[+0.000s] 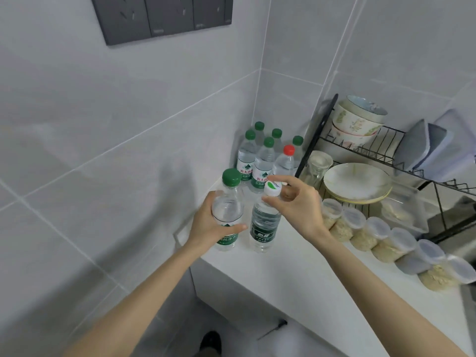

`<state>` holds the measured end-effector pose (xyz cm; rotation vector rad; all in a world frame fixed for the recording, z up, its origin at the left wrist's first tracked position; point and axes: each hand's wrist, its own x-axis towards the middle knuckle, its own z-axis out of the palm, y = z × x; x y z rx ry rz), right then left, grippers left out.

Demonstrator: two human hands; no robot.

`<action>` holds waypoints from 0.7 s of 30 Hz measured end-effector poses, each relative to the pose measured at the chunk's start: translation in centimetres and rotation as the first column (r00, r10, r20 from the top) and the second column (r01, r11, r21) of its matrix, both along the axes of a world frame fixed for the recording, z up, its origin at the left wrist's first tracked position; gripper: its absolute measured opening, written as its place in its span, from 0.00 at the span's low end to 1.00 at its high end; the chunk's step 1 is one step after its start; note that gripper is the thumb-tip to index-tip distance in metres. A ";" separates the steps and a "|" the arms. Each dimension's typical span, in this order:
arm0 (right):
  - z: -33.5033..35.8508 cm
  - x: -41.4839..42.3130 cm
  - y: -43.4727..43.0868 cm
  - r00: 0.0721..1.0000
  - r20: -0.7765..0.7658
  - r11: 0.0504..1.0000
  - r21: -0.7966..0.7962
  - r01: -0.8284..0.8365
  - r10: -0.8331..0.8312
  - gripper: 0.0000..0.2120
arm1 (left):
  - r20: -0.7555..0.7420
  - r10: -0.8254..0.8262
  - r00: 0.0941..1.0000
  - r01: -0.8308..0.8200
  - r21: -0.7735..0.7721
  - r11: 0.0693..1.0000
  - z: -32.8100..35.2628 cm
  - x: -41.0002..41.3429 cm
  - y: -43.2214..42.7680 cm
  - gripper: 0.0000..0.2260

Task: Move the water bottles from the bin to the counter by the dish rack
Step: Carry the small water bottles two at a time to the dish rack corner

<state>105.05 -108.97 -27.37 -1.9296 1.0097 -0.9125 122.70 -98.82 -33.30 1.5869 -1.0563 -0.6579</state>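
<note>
My left hand (208, 222) is wrapped around the body of a green-capped water bottle (230, 199), upright at the left end of the white counter (296, 274). My right hand (298, 204) pinches the white cap of a second bottle with a dark green label (264, 225), which stands right beside the first. Behind them, in the corner against the wall, stand several more bottles (262, 161), most with green caps and one with a red cap (288, 150). The black wire dish rack (386, 150) is just to their right. No bin is in view.
The rack holds stacked bowls (358, 122), plates (358, 181), a glass (318, 164) and grey boards (425, 145). A row of lidded plastic containers with pale grain (381, 240) lies along the counter in front of the rack. The tiled wall is on the left, the floor below.
</note>
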 end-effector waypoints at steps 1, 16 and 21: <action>-0.4 0.8 -0.7 1.000 -0.028 1.000 0.007 0.012 -0.012 0.17 | -0.008 -0.007 1.000 0.007 0.024 1.000 -0.7 0.8 -1.0 0.33; -3.8 5.0 -7.8 0.998 -0.024 0.980 0.189 0.058 -0.054 0.18 | -0.144 -0.089 0.986 0.113 0.164 0.980 -7.6 5.2 -10.1 0.37; -3.7 4.6 -9.0 0.998 -0.062 0.979 0.204 -0.005 0.018 0.18 | -0.163 -0.081 0.983 0.112 0.190 0.975 -8.1 5.3 -10.7 0.37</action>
